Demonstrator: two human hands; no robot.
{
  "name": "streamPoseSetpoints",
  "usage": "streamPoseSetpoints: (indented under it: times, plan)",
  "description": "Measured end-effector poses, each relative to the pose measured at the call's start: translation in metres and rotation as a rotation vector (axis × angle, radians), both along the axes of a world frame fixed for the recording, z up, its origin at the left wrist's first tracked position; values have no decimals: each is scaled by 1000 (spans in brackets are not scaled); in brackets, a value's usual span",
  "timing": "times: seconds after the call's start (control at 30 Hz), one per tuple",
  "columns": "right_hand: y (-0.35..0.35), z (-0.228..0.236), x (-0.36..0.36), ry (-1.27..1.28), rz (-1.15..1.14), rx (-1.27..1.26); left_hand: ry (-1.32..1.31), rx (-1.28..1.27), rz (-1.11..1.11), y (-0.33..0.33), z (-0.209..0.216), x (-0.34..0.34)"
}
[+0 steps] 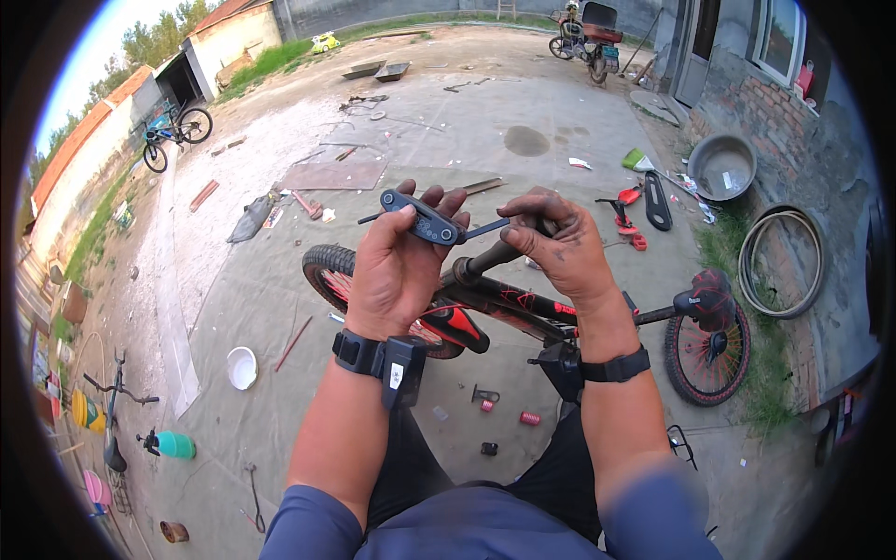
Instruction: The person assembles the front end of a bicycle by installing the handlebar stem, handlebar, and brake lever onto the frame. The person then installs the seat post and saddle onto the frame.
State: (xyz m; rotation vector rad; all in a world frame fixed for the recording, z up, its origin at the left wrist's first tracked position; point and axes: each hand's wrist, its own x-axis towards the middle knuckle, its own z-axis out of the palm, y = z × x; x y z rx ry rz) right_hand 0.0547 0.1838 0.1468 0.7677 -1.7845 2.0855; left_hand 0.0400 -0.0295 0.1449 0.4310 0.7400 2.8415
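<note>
The left hand (397, 280) has its fingers loosely curled behind a dark blue, oblong folding multi-tool (425, 222), thumb across its face, above a black-and-red bicycle (513, 303). The right hand's (571, 247) fingers pinch the tip of its slim, dark metal key (483, 230).

Grey basin (717, 159) by the wall (770, 107), parked moped (602, 35) farther off

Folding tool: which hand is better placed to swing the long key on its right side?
Probably the right hand: its thumb and finger appear to pinch the long key at its outer end. The left hand holds the folding tool, so it seems better for steadying.
</note>
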Motion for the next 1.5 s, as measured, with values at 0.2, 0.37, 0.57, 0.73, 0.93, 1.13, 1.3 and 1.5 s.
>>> streamPoseSetpoints:
  times: [0.2,0.37,0.57,0.73,0.93,1.13,1.3,1.5]
  plan:
    - [1,-7,-5,-55,21,-31,58,-4,-5,-17,-16,-9]
    - [1,-20,-13,-56,62,-186,-60,-16,-44,-12,-20,-3]
    - [4,-20,-7,-81,91,-194,-153,34,-172,4,-37,4]
    - [4,-16,3,-72,-7,-69,-22,1,-173,22,-24,4]
    - [0,-5,13,-85,-4,33,90,-102,-130,25,-13,-9]
    - [-8,-6,12,-39,-101,34,111,-259,-38,36,-11,-5]
    - [-9,-7,11,22,-164,79,194,-358,0,37,-2,-2]
    - [-12,-9,11,96,-262,137,286,-516,134,40,9,2]
